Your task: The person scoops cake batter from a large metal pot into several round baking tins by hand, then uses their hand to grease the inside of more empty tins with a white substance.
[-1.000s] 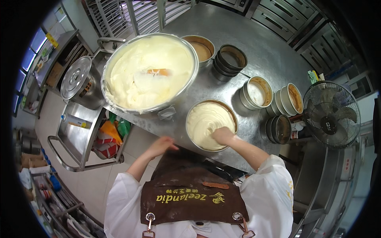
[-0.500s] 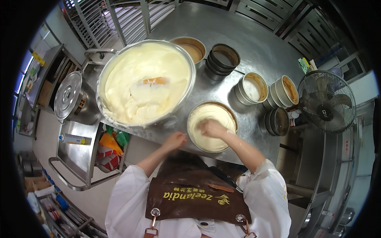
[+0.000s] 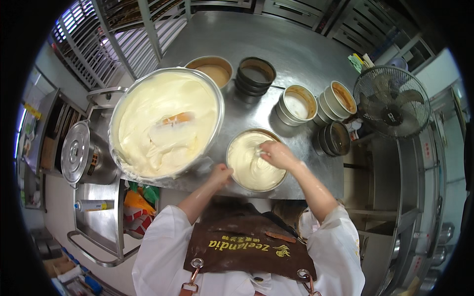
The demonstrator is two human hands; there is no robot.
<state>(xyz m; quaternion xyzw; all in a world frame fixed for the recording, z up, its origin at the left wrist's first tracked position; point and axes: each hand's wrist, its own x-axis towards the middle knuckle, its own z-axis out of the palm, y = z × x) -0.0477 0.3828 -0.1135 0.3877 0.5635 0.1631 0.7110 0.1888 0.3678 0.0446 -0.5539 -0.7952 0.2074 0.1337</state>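
A round metal cake pan [image 3: 232, 186] filled with pale, creamy batter [image 3: 247, 165] sits near the table's front edge. My right hand [image 3: 278, 154] is over it, fingers pinched together at the swirled surface; a small whitish bit shows at the fingertips, too unclear to name. At the pan's left rim, the fingers of my left hand [image 3: 220, 175] are curled and touch the edge. To the left stands a large metal bowl [image 3: 221, 116] of the same pale mixture, in which a coated scraper with an orange-brown part [image 3: 177, 118] lies.
Behind the pan stand a wide lined pan [image 3: 212, 69], a stack of dark pans [image 3: 255, 76] and several lighter ring-shaped pans [image 3: 297, 103]. A black fan [image 3: 393, 101] stands at the right. Left of the bowl are a lidded pot [image 3: 86, 153] and a metal cart [image 3: 96, 222].
My right hand has gone from the left-middle of the batter to its right side, leaving swirl marks. My left hand has come against the pan's rim. The view has shifted slightly.
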